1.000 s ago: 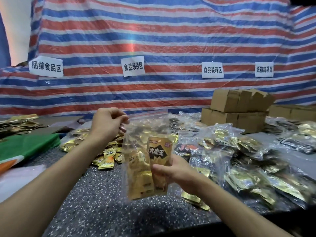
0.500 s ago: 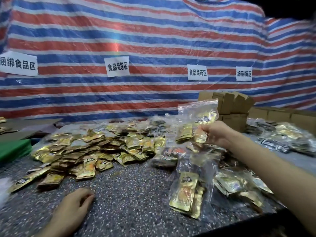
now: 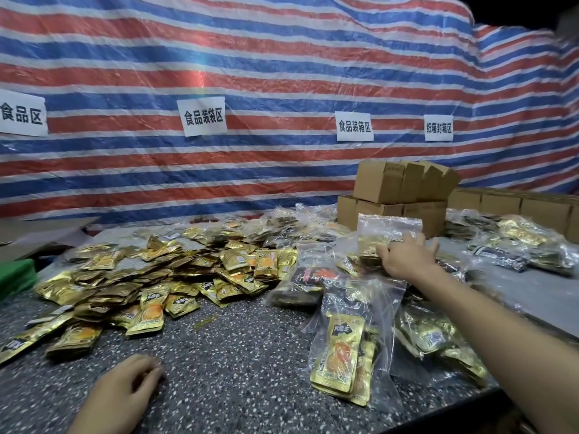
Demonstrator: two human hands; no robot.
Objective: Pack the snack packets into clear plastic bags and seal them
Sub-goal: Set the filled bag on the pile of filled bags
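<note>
Nearest is the left hand (image 3: 125, 389). It rests on the dark, dotted worktop (image 3: 235, 371). Its fingers are loosely bent and it holds nothing.

At 3 o'clock from that hand lies a clear bag (image 3: 347, 349). It is flat on the worktop and has gold packets inside. More full bags (image 3: 438, 333) lie just beside it, at 2 o'clock, in a messy pile.

At 11 o'clock from the left hand is a big heap of loose gold packets (image 3: 156, 277). They lie on top of each other all over the worktop. A green thing (image 3: 15, 277) shows at 9 o'clock from the heap, at the edge of the view.

A bag of dark packets (image 3: 300, 283) lies between the heap and the full bags.

At 1 o'clock from the near bag the right arm reaches far out. The right hand (image 3: 404, 258) has its fingers spread wide and fairly straight. It touches a tall bag (image 3: 385, 227) with gold packets in it. This bag stands up on the pile, and its top sticks up behind the fingers.

At 12 o'clock from the right hand are brown boxes (image 3: 398, 186), stacked in two layers.

Farthest off hangs a tarp (image 3: 282, 73) with red, blue and white stripes. White signs (image 3: 202, 117) are stuck on it in a row.
</note>
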